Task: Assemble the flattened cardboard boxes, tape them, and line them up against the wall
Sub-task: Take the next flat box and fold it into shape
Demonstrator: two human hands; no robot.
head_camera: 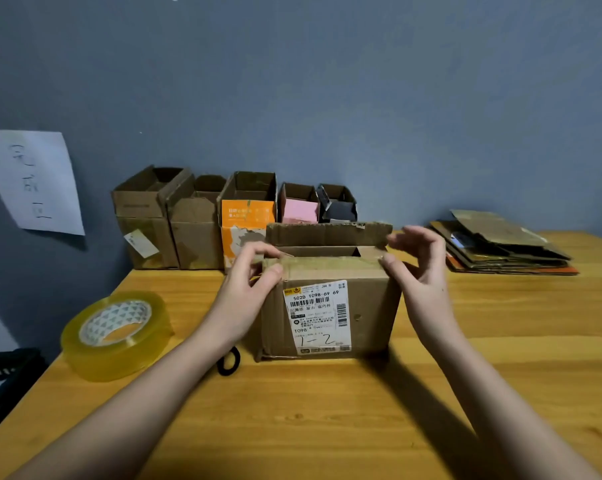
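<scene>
Both bare forearms reach up from the lower corners toward mid-frame, where the left hand (247,282) curls thumb and fingers in a pinch at center-left and the right hand (418,268) arches with fingers bent, thumb extended, at center-right.

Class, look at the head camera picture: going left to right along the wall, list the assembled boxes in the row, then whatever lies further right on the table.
Plain brown box → second brown box → orange box → pink box → black box → stack of flattened cardboard.
</scene>
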